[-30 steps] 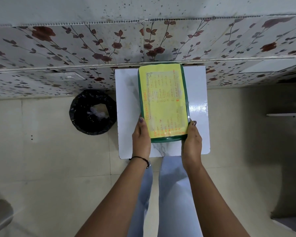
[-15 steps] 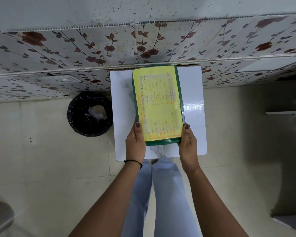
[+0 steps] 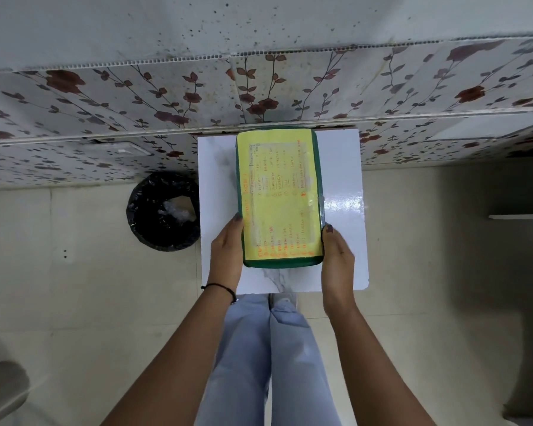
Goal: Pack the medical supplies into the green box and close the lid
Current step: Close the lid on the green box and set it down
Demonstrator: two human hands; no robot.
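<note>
The green box (image 3: 282, 262) lies lengthwise on a small white table (image 3: 342, 210), its lid down. A yellow sheet with orange and grey handwriting covers the lid. My left hand (image 3: 226, 253) grips the box's near left side, thumb on the lid's edge. My right hand (image 3: 336, 256) grips the near right side the same way. No loose medical supplies show; the box's inside is hidden.
A round bin with a black liner (image 3: 163, 210) stands on the floor left of the table. A flower-patterned tiled wall (image 3: 166, 103) rises just behind the table. My legs in light blue trousers (image 3: 268, 348) stand at the table's near edge.
The view has shifted slightly between frames. Both hands stay on the box's near corners, and the box has not visibly moved on the table.
</note>
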